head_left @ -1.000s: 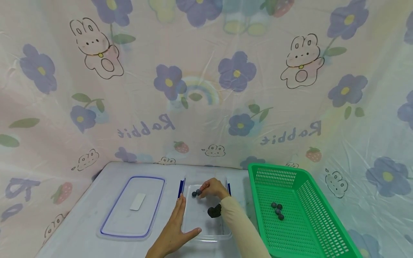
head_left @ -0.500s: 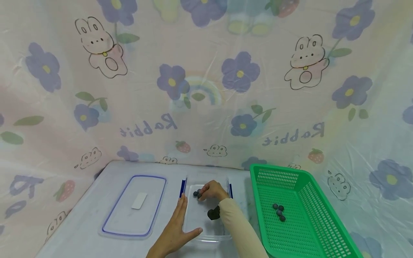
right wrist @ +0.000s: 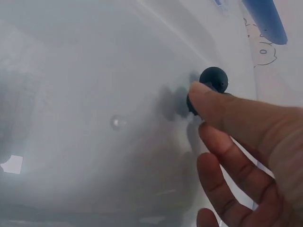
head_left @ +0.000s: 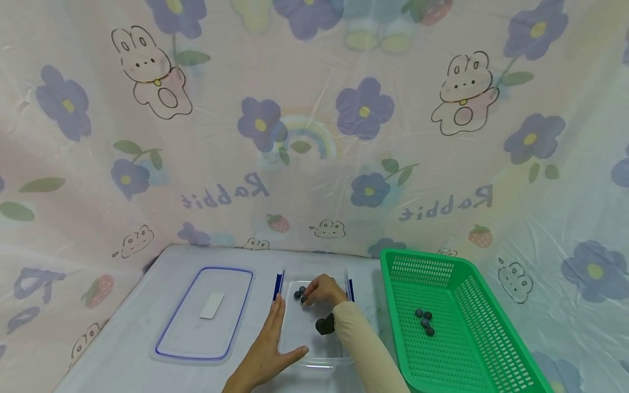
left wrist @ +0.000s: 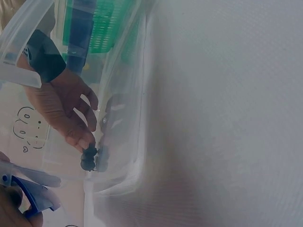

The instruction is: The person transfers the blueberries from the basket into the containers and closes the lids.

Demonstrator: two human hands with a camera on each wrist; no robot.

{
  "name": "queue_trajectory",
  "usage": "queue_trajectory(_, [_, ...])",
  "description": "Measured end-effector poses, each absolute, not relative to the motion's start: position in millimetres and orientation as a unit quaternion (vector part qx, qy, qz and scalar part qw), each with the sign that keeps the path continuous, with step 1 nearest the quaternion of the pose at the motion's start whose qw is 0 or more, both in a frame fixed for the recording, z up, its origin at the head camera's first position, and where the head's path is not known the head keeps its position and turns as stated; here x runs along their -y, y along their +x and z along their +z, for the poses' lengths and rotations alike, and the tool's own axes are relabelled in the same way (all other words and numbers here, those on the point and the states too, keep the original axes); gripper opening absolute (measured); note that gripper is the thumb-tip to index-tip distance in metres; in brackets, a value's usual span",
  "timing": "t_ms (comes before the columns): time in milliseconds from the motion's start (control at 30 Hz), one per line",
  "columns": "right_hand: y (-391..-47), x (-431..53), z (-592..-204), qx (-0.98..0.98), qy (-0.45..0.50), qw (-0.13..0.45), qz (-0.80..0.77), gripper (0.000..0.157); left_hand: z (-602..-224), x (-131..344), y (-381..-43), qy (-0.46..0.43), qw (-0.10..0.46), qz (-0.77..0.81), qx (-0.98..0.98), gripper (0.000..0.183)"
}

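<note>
Inside a clear plastic container (head_left: pixel 314 341), my right hand (head_left: pixel 325 289) pinches a blueberry (head_left: pixel 303 299) between thumb and fingertips, close to the floor. It sits against other blueberries (head_left: pixel 297 295) near the far left corner. In the right wrist view the thumb partly covers the pinched one, and another blueberry (right wrist: pixel 214 79) shows beyond it. My left hand (head_left: pixel 265 344) rests along the container's left wall, its fingers straight and thumb spread over the near side. Part of that hand appears beside a blue clip flap (left wrist: pixel 35 198) in the left wrist view.
A green perforated basket (head_left: pixel 457 360) with several blueberries (head_left: pixel 425 323) stands right of the container. To the left lies a clear lid (head_left: pixel 182 338) with a blue seal and a white label (head_left: pixel 212 305). Patterned cloth (head_left: pixel 304 191) hangs behind the table.
The right fingers have shifted slightly within the far left corner. A third blueberry now shows in the cluster there. My left hand keeps its place on the container.
</note>
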State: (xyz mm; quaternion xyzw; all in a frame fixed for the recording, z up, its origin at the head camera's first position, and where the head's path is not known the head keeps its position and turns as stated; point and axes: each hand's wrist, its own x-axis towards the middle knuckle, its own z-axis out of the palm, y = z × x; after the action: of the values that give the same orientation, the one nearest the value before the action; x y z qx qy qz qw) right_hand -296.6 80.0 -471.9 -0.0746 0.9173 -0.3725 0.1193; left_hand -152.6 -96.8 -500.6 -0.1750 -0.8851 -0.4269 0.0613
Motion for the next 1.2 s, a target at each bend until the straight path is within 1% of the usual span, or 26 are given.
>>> queue_trajectory(200, [-297.8,-80.6,-469.6,-0.916,-0.085,0.113,-0.376,0.019,-501.0,97.3,-153.3,-0.175,0.054,-0.429,0.885,0.109])
queue_trajectory(367, [-301.6,-80.5,-467.8,-0.915,-0.099,0.106,-0.377,0.013,-499.7,97.8,-153.6,-0.179,0.053,-0.434,0.881,0.108])
queue_trajectory(733, [-299.2,-85.2,-449.7,-0.906,-0.169,0.068,-0.382,0.006,-498.7,97.0,-152.2,-0.172,0.044,-0.436,0.882,0.111])
queue_trajectory(900, [-296.4,-88.7,-440.5,-0.899,-0.217,0.038,-0.378,0.004,-499.3,96.7,-152.1,-0.173,0.046,-0.436,0.882,0.110])
queue_trajectory(1067, [-290.1,-92.6,-430.0,-0.897,-0.245,0.021,-0.367,0.004,-500.2,96.1,-152.2,-0.172,0.045,-0.438,0.881,0.109])
queue_trajectory(1200, [-283.0,-96.4,-421.4,-0.893,-0.268,0.010,-0.361,0.010,-500.8,95.7,-152.8,-0.169,0.045,-0.438,0.882,0.109])
